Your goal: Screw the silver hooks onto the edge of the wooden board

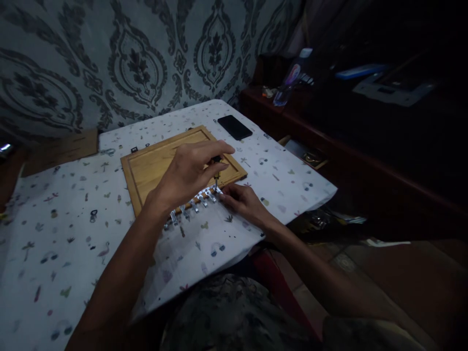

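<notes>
My left hand [188, 168] is closed around a screwdriver [217, 171] with a yellow and black handle. The tool stands nearly upright, its tip down at the front edge of a framed wooden panel [155, 168] lying flat on the table. Along that edge runs a row of several small silver metal clips [193, 205] that stick out toward me. At the row's right end, the fingers of my right hand [243, 201] pinch one metal clip [217, 190] beside the screwdriver tip. The screw, if any, is too small to make out.
A white patterned cloth [91, 273] covers the table. Beyond the panel lies a black phone [234, 127]. A cardboard piece [62, 151] sits at the far left. On the dark furniture to the right stands a plastic bottle [291, 78], above an open drawer [305, 153].
</notes>
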Motion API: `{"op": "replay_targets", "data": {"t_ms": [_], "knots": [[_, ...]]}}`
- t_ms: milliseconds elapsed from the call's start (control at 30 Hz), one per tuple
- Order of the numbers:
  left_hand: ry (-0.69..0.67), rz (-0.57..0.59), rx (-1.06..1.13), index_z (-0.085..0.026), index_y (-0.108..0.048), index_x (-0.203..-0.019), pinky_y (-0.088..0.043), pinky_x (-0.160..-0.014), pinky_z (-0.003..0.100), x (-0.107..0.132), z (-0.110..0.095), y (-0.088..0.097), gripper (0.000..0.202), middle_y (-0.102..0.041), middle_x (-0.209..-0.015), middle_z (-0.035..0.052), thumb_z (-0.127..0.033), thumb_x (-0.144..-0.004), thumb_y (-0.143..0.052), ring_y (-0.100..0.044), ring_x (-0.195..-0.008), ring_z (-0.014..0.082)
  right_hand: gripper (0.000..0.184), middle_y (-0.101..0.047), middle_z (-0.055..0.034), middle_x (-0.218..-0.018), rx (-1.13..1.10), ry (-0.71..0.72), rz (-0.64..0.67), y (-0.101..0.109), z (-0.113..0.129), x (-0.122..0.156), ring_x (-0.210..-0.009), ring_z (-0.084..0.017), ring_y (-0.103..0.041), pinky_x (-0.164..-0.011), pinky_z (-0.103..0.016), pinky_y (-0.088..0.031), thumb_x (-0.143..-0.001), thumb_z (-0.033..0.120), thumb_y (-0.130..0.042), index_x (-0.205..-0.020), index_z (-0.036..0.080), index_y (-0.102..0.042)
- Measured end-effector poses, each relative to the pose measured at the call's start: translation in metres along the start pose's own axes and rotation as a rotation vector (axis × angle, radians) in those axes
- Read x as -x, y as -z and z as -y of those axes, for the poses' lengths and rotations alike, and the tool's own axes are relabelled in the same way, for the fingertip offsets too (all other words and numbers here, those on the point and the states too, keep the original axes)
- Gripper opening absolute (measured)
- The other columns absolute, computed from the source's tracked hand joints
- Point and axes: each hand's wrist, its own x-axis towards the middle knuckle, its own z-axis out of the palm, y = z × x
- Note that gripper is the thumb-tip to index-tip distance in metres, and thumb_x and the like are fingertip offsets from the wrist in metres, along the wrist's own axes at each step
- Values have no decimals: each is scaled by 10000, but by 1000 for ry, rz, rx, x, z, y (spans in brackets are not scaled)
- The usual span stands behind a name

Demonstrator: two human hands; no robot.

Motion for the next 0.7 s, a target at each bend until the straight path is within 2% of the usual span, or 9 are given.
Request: {"op": "replay_targets", "data": {"t_ms": [167,333,433,567,700], "knots": [[125,-4,104,-173,-705,-992,-531,-754,279,-1,3,-4,146,-746,-952,35,-208,-877,-623,-681,-831,156,334,-522,20,-601,2,3,1,0,-1,-1,-570,-122,-426,-567,-265,-322,-911,482,-529,-748,191,-552],[299,-93,408,-174,-643,-1067,-505,-719,263,2,-6,-29,200,-640,-794,12,-226,-961,-481,-619,-759,133,301,-528,19,-633,38,18,-5,0,-2,-2,-592,-123,-428,-584,-265,-327,-901,453,-536,-768,185,-569],[349,-185,511,-196,-633,-1021,-489,-666,265,1,-10,-47,244,-506,-670,-24,-353,-1016,-446,-511,-629,117,284,-529,14,-658,39,10,-4,0,-1,-1,-609,-125,-426,-591,-267,-326,-902,435,-535,-783,182,-580],[418,-314,523,-213,-611,-895,-417,-532,251,-5,-9,-63,417,-402,-573,-46,-550,-1016,-398,-407,-524,103,286,-497,21,-639,11,5,-2,0,0,0,-598,-124,-408,-566,-259,-310,-898,444,-546,-770,190,-568],[474,-329,620,-229,-560,-804,-279,-424,257,-16,-4,-67,492,-301,-491,-70,-657,-975,-389,-298,-428,93,284,-508,19,-624,11,2,3,1,-1,-1,-597,-129,-419,-565,-261,-317,-895,442,-552,-772,187,-580]]}}
